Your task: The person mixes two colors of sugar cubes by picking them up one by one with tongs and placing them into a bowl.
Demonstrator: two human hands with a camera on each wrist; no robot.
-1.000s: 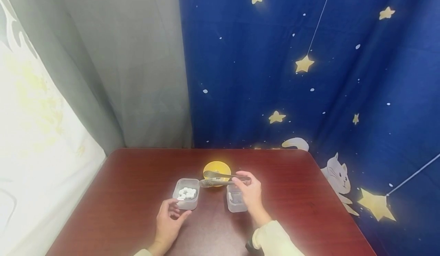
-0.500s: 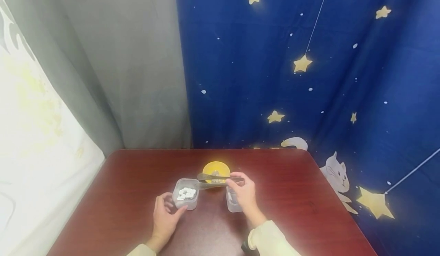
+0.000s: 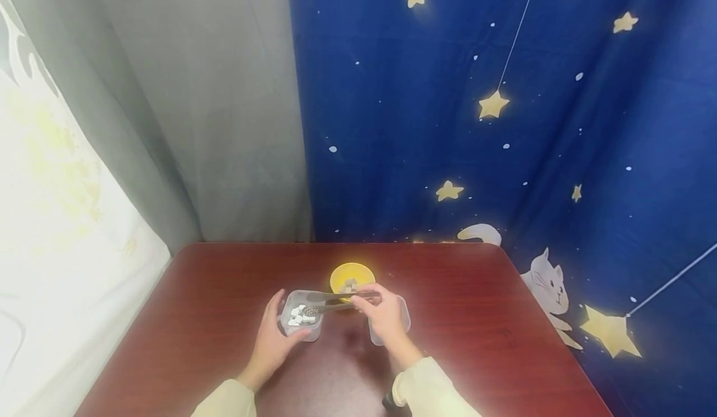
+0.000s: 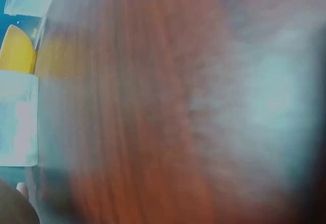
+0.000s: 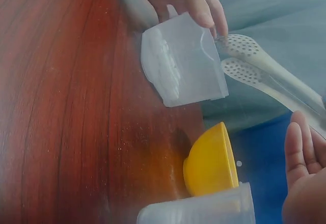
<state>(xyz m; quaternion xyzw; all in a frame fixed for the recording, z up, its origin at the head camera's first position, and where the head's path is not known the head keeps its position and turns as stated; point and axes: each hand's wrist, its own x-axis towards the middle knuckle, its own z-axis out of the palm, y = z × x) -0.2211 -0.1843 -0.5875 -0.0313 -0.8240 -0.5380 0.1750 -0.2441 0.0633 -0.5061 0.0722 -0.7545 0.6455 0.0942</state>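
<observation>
My left hand [image 3: 270, 342] holds a clear plastic container [image 3: 310, 335], with its thumb at the near side and its fingers along the left side. Several small white blocks [image 3: 295, 319] lie inside that container. In my right hand [image 3: 388, 323] is a pair of metal tongs [image 3: 338, 296], gripped near the handle end. The perforated tong heads [image 5: 241, 46] stand apart at the container's opening, with no block visible between them. A yellow bowl [image 3: 338, 272] behind the tongs contains greyish-white pieces.
A second clear container [image 3: 405, 316] stands to the right, partly hidden by my right hand. All of these sit on a dark red wooden table [image 3: 224, 280]. Grey and blue star-patterned curtains [image 3: 386, 124] hang behind the table, and a white cloth [image 3: 61, 249] at the left.
The tongs have moved left and slightly down, from in front of the yellow bowl to over the left container. My left hand has moved up along that container and taken hold of it.
</observation>
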